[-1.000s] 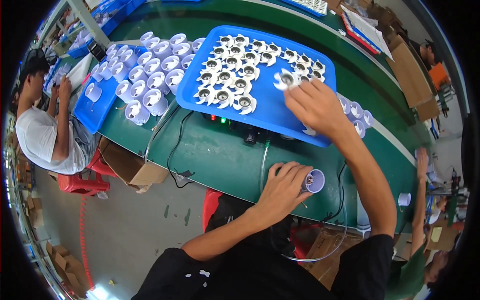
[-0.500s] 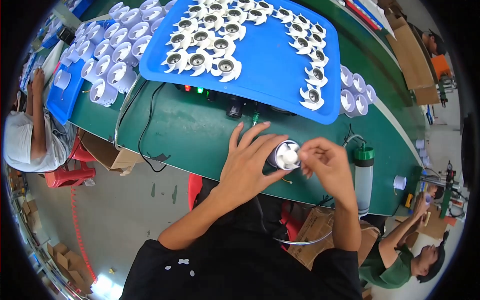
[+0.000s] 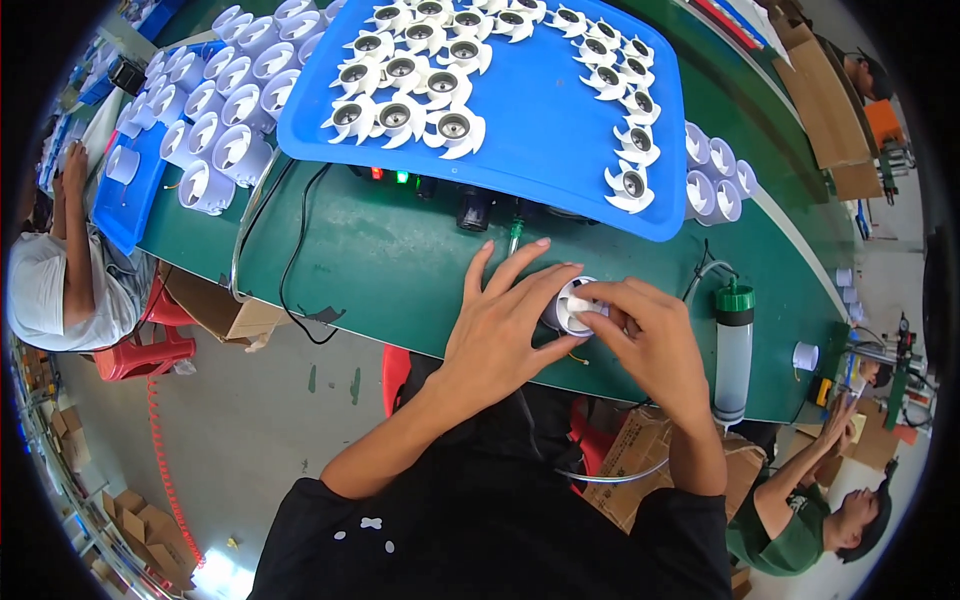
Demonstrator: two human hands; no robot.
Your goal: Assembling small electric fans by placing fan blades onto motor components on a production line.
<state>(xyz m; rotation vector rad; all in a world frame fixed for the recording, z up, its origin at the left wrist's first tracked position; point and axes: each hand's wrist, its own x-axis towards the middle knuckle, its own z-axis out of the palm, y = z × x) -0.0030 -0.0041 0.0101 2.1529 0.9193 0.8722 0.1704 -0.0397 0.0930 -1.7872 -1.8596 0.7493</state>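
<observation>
Near the front edge of the green table stands a pale cylindrical fan housing (image 3: 554,317). My left hand (image 3: 498,328) is wrapped round its left side, the thumb on the near side and the fingers beyond. Inside its round opening sits a white fan impeller (image 3: 573,303), partly covered by my fingers. From the right, my right hand (image 3: 652,335) reaches over the rim, its thumb and forefinger closed on the impeller's middle. A short wire with a small plug (image 3: 578,359) lies just below the housing.
A blue tray (image 3: 540,120) of white impellers with dark centres is raised beyond my hands. Similar housings (image 3: 240,158) crowd the left; several more (image 3: 716,200) stand at right. A green-capped tube (image 3: 734,350) is right of my hand. Co-workers sit at both sides.
My right hand has moved left over the housing, and its fingertips now pinch the impeller's middle. My left hand keeps its hold on the housing.
</observation>
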